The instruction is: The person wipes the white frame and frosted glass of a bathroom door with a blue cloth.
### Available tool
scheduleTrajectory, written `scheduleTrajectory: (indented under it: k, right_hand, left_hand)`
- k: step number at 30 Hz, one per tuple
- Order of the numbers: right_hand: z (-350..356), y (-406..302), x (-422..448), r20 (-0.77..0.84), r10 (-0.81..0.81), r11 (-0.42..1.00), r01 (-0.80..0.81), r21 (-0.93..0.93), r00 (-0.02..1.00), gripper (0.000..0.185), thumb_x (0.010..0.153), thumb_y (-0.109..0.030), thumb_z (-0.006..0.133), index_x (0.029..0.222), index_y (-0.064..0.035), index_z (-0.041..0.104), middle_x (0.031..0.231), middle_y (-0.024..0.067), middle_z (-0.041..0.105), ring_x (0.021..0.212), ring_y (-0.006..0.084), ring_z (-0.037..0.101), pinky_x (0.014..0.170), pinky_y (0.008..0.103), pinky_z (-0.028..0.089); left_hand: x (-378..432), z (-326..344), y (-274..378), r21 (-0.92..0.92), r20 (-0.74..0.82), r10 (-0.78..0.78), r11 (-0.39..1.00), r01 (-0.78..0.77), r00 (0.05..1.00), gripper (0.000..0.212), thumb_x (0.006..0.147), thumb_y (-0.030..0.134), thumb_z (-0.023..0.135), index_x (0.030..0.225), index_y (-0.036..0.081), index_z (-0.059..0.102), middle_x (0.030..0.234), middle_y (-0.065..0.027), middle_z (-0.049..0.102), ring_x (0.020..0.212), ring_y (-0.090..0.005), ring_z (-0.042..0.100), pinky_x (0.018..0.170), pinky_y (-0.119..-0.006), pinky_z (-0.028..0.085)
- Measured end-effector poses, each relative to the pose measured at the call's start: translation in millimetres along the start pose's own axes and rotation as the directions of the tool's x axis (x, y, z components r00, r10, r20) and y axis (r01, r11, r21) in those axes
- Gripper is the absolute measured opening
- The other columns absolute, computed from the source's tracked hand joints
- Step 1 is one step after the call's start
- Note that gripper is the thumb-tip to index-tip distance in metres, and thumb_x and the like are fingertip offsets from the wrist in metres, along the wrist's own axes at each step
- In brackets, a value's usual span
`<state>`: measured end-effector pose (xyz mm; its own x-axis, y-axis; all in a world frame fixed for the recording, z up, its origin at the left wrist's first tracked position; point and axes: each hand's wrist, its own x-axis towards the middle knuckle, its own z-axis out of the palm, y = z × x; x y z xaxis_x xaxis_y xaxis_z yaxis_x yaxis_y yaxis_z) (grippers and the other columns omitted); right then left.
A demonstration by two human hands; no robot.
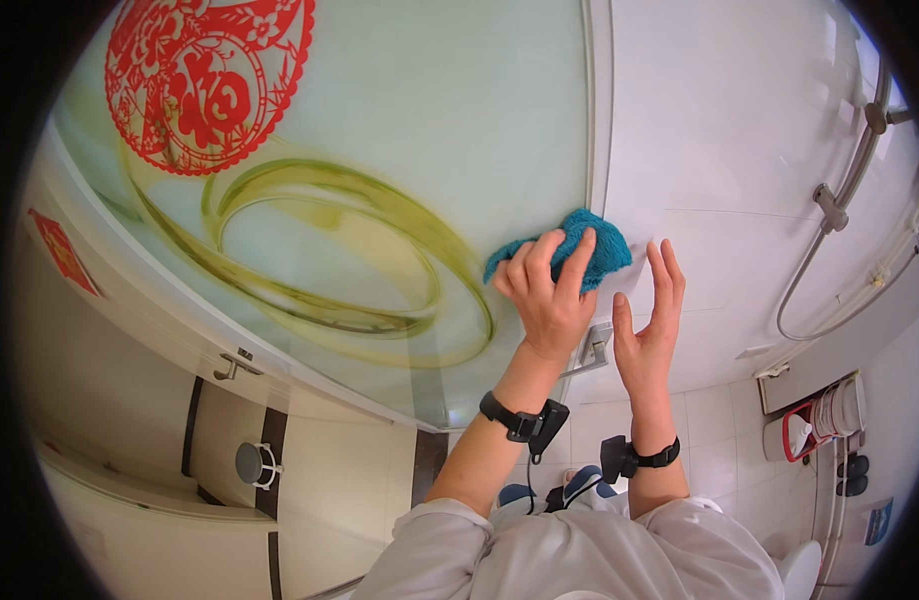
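My left hand [553, 304] holds a teal fluffy cloth [598, 255] against the right edge of a door with a frosted glass panel [354, 247], where the glass meets the white frame. Just below that hand, a metal lever handle [596, 349] sits on the door frame, partly hidden by my forearm. To the right of the handle, my right hand [652, 322] is raised with its fingers apart and nothing in it. Its fingertips are near the white surface beside the door; whether they touch it, I cannot tell. Both wrists wear black straps with small devices.
A red paper-cut decoration [208, 86] is on the glass at the upper left. A shower rail with a hose [831, 206] is on the right wall. Buckets and basins [838, 412] stand at the lower right, and a round stool [255, 463] stands beyond the door at the lower left.
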<state>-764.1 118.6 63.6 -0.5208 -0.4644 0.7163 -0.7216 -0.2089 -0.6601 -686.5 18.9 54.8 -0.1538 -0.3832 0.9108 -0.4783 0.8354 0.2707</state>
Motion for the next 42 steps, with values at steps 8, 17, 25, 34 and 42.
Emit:
scheduleTrajectory:
  k: [8,17,25,34,42]
  right_hand:
    - [-18.2,21.5,6.6,0.014,0.016,1.0,-0.016,-0.017,1.0,0.061,0.084,0.001,0.061,0.143,-0.0039,0.045,0.15,0.0195,0.039,0.136,0.0373,0.04,0.11,0.047,0.036]
    - [-31.8,34.0,11.8,0.022,0.022,1.0,-0.022,-0.011,1.0,0.06,0.084,0.003,0.061,0.142,-0.0049,0.047,0.148,0.0177,0.041,0.136,0.036,0.039,0.11,0.0457,0.036]
    - [-29.5,38.7,8.1,0.074,0.026,1.0,-0.027,0.008,0.997,0.059,0.084,0.002,0.061,0.142,-0.0059,0.047,0.148,0.0169,0.042,0.137,0.0355,0.038,0.111,0.0456,0.036]
    - [-25.9,29.0,4.8,0.113,0.002,1.0,0.0,-0.018,0.994,0.058,0.086,0.001,0.061,0.141,-0.0057,0.047,0.148,0.0172,0.042,0.137,0.0359,0.039,0.11,0.0459,0.035]
    - [-19.6,25.0,1.1,0.123,0.0,1.0,0.002,-0.015,0.992,0.057,0.085,0.001,0.061,0.14,-0.0039,0.048,0.147,0.0181,0.043,0.136,0.0359,0.039,0.111,0.0456,0.035]
  left_hand:
    - [124.9,2.3,26.0,-0.023,-0.454,0.161,0.981,-0.192,0.876,0.027,0.071,0.017,0.078,0.097,0.013,0.07,0.105,-0.0058,0.056,0.093,-0.0276,0.05,0.089,-0.042,0.029]
    - [158.5,-30.7,58.1,0.082,-0.306,0.162,0.986,-0.143,0.938,0.032,0.076,0.018,0.074,0.104,0.007,0.066,0.114,-0.012,0.056,0.101,-0.034,0.052,0.092,-0.046,0.037]
    - [4.7,18.1,19.8,0.004,-0.261,0.056,0.998,-0.057,0.964,0.039,0.066,0.008,0.083,0.102,0.009,0.068,0.113,-0.01,0.065,0.108,-0.0341,0.058,0.096,-0.048,0.037]
    - [47.3,14.9,13.4,-0.063,-0.246,0.09,0.992,-0.109,0.965,0.032,0.073,0.012,0.078,0.101,0.003,0.064,0.099,-0.0121,0.064,0.088,-0.0319,0.06,0.074,-0.042,0.047]
    - [-10.6,4.6,13.3,-0.122,0.056,-0.157,0.979,0.163,0.986,0.026,0.074,0.008,0.078,0.097,0.005,0.067,0.096,-0.0107,0.066,0.084,-0.0303,0.061,0.072,-0.04,0.047]
